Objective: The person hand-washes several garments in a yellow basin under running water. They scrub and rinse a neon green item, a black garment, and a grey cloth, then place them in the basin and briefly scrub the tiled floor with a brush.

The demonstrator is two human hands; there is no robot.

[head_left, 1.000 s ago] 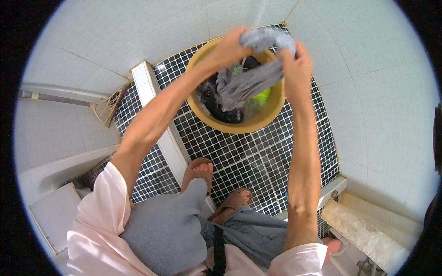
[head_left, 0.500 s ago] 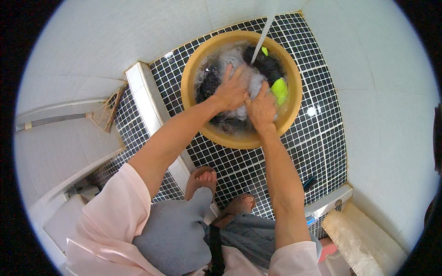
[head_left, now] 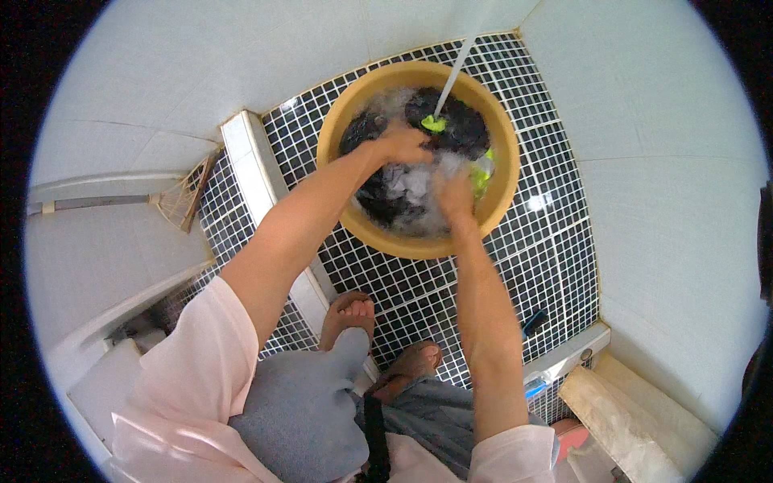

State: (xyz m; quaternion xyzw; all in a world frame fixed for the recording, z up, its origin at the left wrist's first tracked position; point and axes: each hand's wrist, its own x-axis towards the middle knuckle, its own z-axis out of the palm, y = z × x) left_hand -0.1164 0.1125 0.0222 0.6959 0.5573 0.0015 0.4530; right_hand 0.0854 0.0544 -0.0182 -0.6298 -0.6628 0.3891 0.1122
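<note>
A round yellow basin [head_left: 334, 173] holds soapy water and a load of wet laundry. My left hand [head_left: 400, 145] is in it near the middle, its fingers curled and partly sunk among the wash; what they grip is hidden. To its right, my right hand [head_left: 456, 196] is pushed into the foam beside a pale grey cloth [head_left: 409, 187], its fingers under water and blurred. Dark cloth [head_left: 463, 121] bulges up at the back right. Bright yellow-green fabric [head_left: 433, 124] shows at the centre back. From above, a thin stream of water [head_left: 455, 74] falls into the basin.
Black mosaic tiles [head_left: 555, 209] cover the floor, and a white ledge [head_left: 256, 173] runs along the left. My feet in brown sandals [head_left: 348, 315] stand below the basin. A dark brush [head_left: 535, 323] lies at the lower right. A long-handled tool [head_left: 181, 200] is at the left wall.
The grey cloth has sunk and shifted toward the near side. My hands have moved apart, the right one deeper into the foam. A yellow-green piece now shows beneath the water stream.
</note>
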